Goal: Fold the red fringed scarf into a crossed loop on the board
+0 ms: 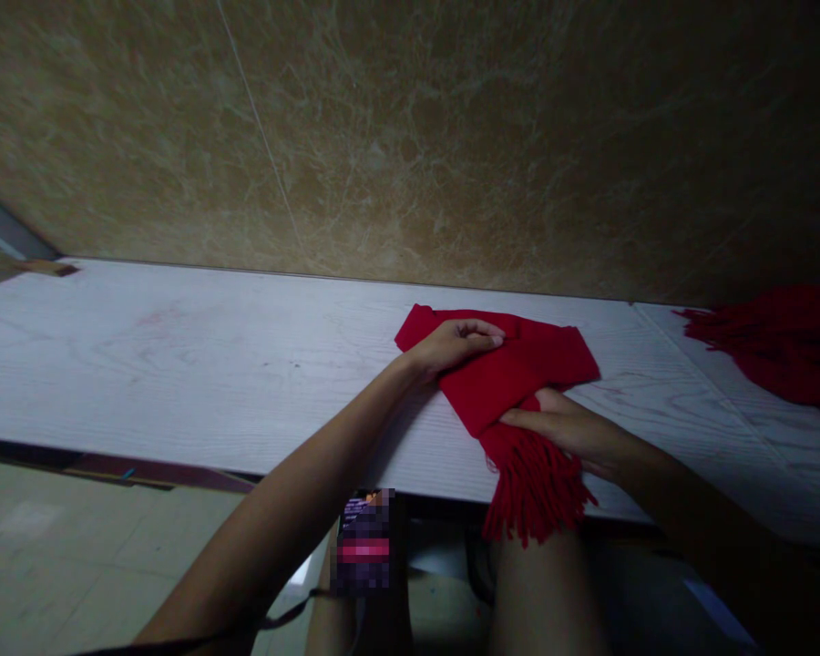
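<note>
A red scarf (pixel 488 387) lies folded on the white table, with one fringed end crossing over the folded part and hanging past the front edge. On its upper left part rests my left hand (pixel 459 344), its fingers curled and thumb and fingertips pinched together at the cloth. Lower down, just above the fringe, my right hand (pixel 553 424) grips the hanging end, thumb on top and the other fingers tucked beneath the fabric, where they are partly hidden.
A second red fringed cloth (pixel 785 351) lies heaped at the table's right end. Behind the white wood-grain table (pixel 178 364) rises a brown marbled wall (pixel 396 137). A small wooden block (pixel 46 267) sits at the far left corner. Below the front edge, a phone (pixel 364 542) lies near my legs.
</note>
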Available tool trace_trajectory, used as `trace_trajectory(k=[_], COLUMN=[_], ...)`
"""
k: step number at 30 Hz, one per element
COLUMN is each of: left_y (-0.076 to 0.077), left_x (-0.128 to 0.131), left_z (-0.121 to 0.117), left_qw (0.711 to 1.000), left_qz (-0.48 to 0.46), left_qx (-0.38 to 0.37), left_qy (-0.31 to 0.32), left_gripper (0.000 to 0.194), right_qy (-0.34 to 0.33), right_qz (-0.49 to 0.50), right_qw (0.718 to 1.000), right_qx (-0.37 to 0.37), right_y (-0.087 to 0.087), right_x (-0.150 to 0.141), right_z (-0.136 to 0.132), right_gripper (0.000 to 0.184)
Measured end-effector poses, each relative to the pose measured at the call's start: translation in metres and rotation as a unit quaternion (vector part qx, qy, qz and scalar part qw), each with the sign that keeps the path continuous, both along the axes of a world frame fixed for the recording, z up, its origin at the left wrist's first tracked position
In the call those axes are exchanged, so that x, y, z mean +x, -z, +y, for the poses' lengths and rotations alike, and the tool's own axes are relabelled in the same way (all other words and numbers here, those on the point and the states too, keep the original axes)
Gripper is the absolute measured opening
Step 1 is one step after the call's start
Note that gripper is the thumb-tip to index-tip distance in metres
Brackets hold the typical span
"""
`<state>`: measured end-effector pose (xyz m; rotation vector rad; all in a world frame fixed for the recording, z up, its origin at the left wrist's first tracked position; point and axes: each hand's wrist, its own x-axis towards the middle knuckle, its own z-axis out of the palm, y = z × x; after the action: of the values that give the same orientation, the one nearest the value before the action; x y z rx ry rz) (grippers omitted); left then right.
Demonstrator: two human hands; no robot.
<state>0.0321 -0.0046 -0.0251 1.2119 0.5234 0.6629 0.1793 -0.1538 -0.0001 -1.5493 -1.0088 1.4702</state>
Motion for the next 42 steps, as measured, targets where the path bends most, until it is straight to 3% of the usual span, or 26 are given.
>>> trace_trajectory(k=[16,27,32,42], left_y=[-0.0012,0.0003,0.0024,0.0043], left_x=[0.0002,-0.0001,0.0002,-0.0004], left_z=[-0.0009,0.0006,0.0022,0.0035], left_qw=[1.000,1.000,1.000,1.000], left_qz=[0.008,-0.011,-0.021,-0.020], left_qx=[0.005,-0.009,-0.002,0.000], left_qy=[-0.003,0.007,0.010,0.013], left_gripper=[0.011,0.015,0.011,0.021], right_qy=[-0.003,0.012,0.002,0.000], right_qz=[0.002,-0.006,-0.002,-0.001], right_qw=[1.000,1.000,1.000,1.000], right_qx=[0.015,-0.003,0.009,0.008], right_y=[0.0044,0.0010,0.0032,0.0013], right_x=[0.0026,0.0008,0.0021,0.0014], right_z=[-0.0001,0.0007,0.0009,0.0005], right_gripper=[0.051,0.059,0.057,0.055])
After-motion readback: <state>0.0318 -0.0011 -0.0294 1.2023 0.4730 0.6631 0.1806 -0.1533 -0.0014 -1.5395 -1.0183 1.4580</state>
